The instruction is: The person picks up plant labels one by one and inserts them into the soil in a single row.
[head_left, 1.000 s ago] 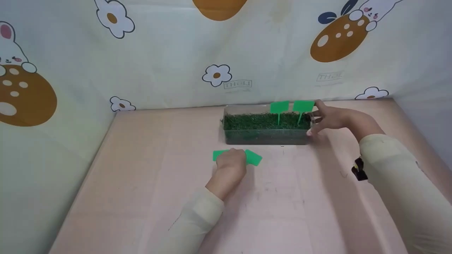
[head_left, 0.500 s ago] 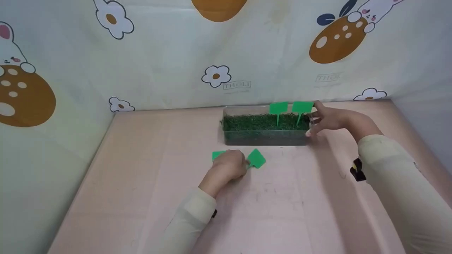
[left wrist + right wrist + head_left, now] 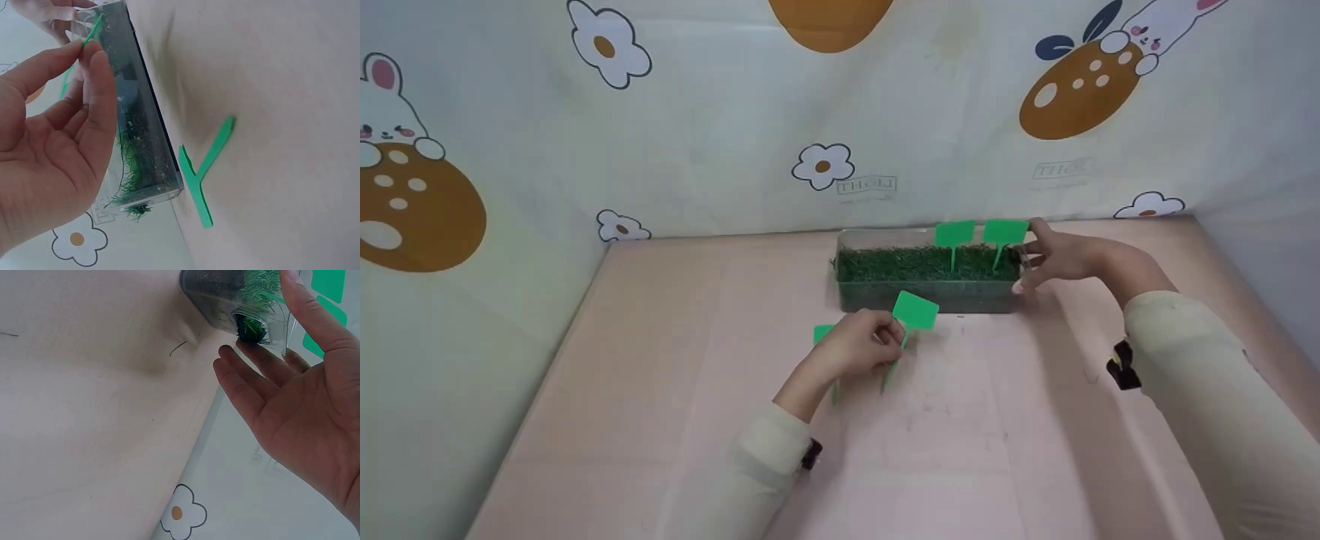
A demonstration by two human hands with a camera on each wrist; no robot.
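Observation:
A green plant label (image 3: 916, 310) is pinched by its stem between the thumb and fingers of my left hand (image 3: 861, 341), just in front of the box; its flat head points up. Another green plant label (image 3: 199, 180) lies on the table beneath that hand, partly covered in the head view. My right hand (image 3: 1061, 251) holds the right end of a clear plastic planter box (image 3: 926, 296), thumb at the front corner, fingers at the end and back. Artificial grass (image 3: 892, 262) fills the box. Two green labels (image 3: 955, 233) stand upright in its right half.
The pinkish tabletop (image 3: 660, 375) stretches around the box. Behind it hangs a pale cloth wall (image 3: 720, 135) printed with flowers and rabbits, close to the box's back. Dark bits (image 3: 178, 347) lie on the table near the box's right end.
My left hand has lifted one label off the table and turned it upright, moving slightly right toward the box. The other label stays on the table. My right hand keeps its place.

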